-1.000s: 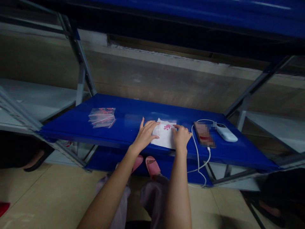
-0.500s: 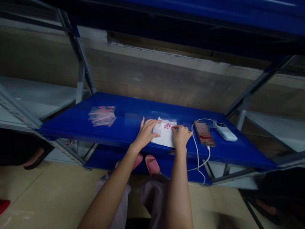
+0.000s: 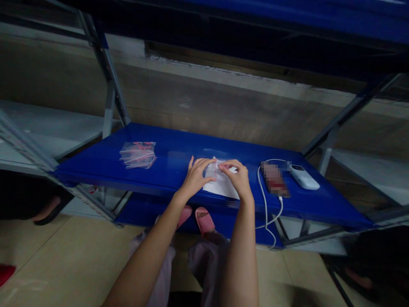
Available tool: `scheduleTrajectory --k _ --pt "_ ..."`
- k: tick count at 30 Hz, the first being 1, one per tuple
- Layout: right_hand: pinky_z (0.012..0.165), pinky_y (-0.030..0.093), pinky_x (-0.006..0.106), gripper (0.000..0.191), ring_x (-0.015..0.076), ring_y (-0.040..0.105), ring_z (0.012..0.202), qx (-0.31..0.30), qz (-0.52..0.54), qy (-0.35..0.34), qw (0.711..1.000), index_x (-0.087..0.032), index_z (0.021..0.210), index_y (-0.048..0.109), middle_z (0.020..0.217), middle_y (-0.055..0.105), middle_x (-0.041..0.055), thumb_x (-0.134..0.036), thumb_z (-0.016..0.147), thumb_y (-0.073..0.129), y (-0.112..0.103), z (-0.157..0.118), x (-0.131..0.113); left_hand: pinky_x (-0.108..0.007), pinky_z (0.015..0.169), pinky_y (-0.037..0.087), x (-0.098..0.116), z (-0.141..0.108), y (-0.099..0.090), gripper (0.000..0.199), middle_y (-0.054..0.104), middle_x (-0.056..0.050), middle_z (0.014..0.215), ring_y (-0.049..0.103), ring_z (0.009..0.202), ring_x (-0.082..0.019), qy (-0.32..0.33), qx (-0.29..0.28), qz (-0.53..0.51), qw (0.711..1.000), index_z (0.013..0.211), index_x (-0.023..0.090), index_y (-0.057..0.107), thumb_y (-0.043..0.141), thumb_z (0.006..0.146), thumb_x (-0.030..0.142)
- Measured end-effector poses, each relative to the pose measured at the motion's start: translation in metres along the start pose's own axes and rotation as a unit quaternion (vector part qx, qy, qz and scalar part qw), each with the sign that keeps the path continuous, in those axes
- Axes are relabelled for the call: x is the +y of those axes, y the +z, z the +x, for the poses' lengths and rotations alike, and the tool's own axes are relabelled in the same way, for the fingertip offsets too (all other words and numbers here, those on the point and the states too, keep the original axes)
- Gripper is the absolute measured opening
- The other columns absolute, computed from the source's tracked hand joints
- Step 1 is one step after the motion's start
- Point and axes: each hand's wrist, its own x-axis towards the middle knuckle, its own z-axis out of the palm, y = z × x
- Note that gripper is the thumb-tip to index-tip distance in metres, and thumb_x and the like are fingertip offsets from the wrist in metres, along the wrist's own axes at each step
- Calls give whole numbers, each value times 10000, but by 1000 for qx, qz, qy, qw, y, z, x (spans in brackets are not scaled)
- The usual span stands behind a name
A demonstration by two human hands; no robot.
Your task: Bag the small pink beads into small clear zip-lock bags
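On the blue shelf lies a white paper sheet (image 3: 223, 187). My left hand (image 3: 195, 175) rests at the sheet's left side, its thumb and fingers curved around a small clear zip bag (image 3: 210, 171). My right hand (image 3: 239, 175) is over the sheet, thumb and fingertips pinched together close to the bag's mouth. Whatever sits in that pinch is too small to make out. Beneath the right hand, a few small pink pieces (image 3: 231, 169) show in part; the rest are covered by the fingers.
Several clear zip bags with pink pieces (image 3: 138, 154) lie fanned out at the left of the blue shelf (image 3: 172, 147). To the right are a blurred phone (image 3: 275, 179), a white cable (image 3: 263, 202) and a white device (image 3: 304, 177). Metal posts frame both ends.
My right hand has moved left from beside the pink pieces to the zip bag's mouth, now covering most of the pieces. My left hand stays in place with the bag.
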Motion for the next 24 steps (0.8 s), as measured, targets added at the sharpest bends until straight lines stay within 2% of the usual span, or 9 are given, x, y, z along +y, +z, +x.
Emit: scheduleTrajectory --k 3,6,11,14,17,20,24 --pt "766 376 292 142 164 541 789 -20 -32 -5 999 -227 742 702 824 644 28 -347 727 627 13 -2 -7 -523 1077 133 0 1 -1 512 569 -35 1199 472 1140 -207 -5 0 -3 1000 1196 269 490 670 717 259" --pt "800 365 302 127 171 543 837 -14 -64 -2 998 -247 764 711 862 648 22 -340 734 630 21 -2 -6 -525 1076 133 0 1 -1 501 574 -35 1193 478 1132 -206 -4 -1 -3 1000 1188 266 496 667 718 244" --pt "784 363 298 183 174 539 839 23 -73 -2 997 -243 796 716 874 652 32 -349 783 567 17 -1 1 -513 1074 152 -1 1 -3 515 580 -35 1185 488 1119 -204 -7 9 -7 1000 1182 267 499 685 702 260" --pt "766 350 305 224 188 539 849 73 -125 39 989 -215 821 712 890 652 51 -349 804 534 11 -3 7 -512 1074 155 -1 0 -3 561 581 -38 1184 487 1122 -209 -7 12 -9 1000 1183 260 496 719 668 264" --pt "764 316 341 222 235 520 905 100 -239 107 960 -211 880 702 955 644 77 -330 807 530 7 -8 14 -512 1074 158 -1 0 -2 594 578 -39 1191 486 1127 -212 -3 8 -9 1000 1182 256 493 741 643 258" --pt "760 288 365 215 267 495 938 69 -315 144 935 -215 909 691 995 633 96 -316 803 533 7 -11 22 -511 1073 165 0 1 0 596 576 -37 1196 482 1132 -213 3 0 -8 1000 1176 255 493 746 636 258" --pt "766 268 369 206 261 481 944 36 -340 144 929 -214 893 684 1007 627 99 -307 809 521 11 -12 27 -503 1073 173 1 0 1 586 579 -41 1189 482 1131 -214 9 -12 -3 1000 1164 247 502 749 633 258"
